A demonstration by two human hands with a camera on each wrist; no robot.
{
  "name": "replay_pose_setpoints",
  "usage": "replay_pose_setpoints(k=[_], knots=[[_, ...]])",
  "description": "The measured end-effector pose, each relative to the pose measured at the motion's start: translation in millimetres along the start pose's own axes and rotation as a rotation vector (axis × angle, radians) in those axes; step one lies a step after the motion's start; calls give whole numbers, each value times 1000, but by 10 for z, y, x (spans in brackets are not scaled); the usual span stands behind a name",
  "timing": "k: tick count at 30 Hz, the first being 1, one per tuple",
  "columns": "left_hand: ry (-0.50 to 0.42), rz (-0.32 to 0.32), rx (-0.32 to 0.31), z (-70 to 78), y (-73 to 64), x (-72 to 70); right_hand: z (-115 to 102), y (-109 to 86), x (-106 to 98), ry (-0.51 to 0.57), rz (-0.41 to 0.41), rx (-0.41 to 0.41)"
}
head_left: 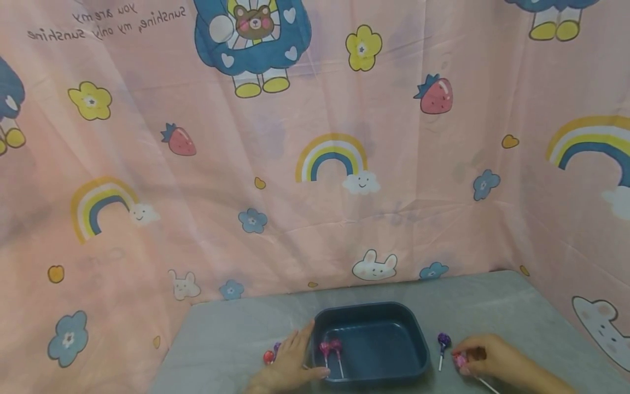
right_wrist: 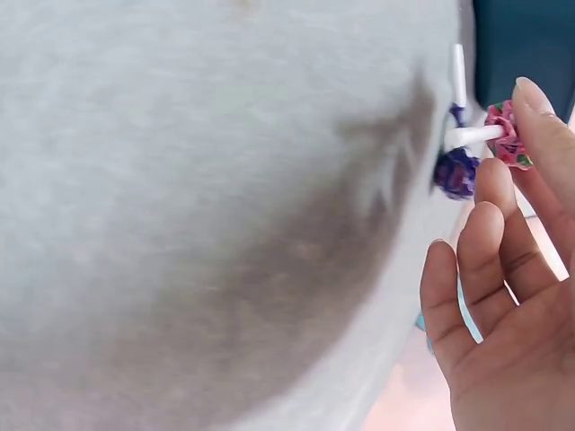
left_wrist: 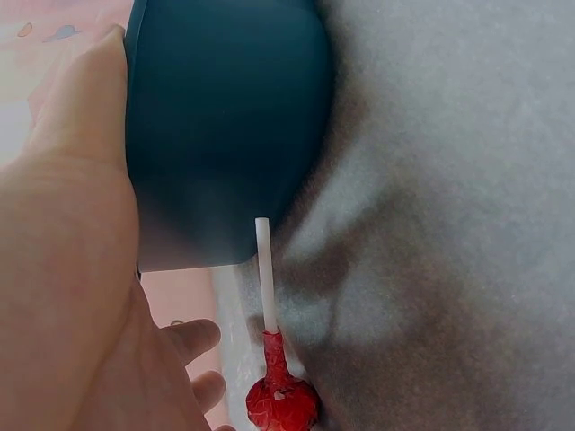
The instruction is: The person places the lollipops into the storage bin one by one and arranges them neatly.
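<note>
My left hand (head_left: 290,361) lies spread at the left side of a dark blue tray (head_left: 420,350), its thumb along the near rim. Two pink-wrapped lollipops (head_left: 336,345) lie inside at the tray's left end. Beside that hand is a red-wrapped lollipop (left_wrist: 282,404), its white stick pointing to the tray. My right hand (head_left: 492,355) pinches another pink lollipop (right_wrist: 508,135) by its wrapped head between thumb and forefinger; the other fingers are loosely bent. A purple lollipop (head_left: 444,340) lies on the table between the tray and my right hand.
A bit of purple wrapper (head_left: 277,347) shows behind the left hand, mostly hidden. The grey table (head_left: 236,323) ends at a pink printed curtain (head_left: 206,202) at the back and sides.
</note>
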State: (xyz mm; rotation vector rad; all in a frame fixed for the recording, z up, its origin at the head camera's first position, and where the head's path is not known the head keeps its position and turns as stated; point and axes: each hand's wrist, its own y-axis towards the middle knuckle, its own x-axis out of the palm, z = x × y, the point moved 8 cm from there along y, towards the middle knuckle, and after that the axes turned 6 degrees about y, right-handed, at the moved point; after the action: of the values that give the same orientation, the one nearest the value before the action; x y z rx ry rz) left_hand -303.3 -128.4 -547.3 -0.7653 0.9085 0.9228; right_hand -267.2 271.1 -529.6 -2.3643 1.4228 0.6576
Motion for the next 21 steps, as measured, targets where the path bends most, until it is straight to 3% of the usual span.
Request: replay_pose_setpoints(k=[7,17,21], knots=[[-4,0,6,-3,-1,-2,-255,60,-117,-65,129,-110],[-3,-1,-8,4,-12,-2,-581,229,-195,-128,276,-162],[1,-6,2,14,-23,-7,-660,336,-167,-150,309,-135]])
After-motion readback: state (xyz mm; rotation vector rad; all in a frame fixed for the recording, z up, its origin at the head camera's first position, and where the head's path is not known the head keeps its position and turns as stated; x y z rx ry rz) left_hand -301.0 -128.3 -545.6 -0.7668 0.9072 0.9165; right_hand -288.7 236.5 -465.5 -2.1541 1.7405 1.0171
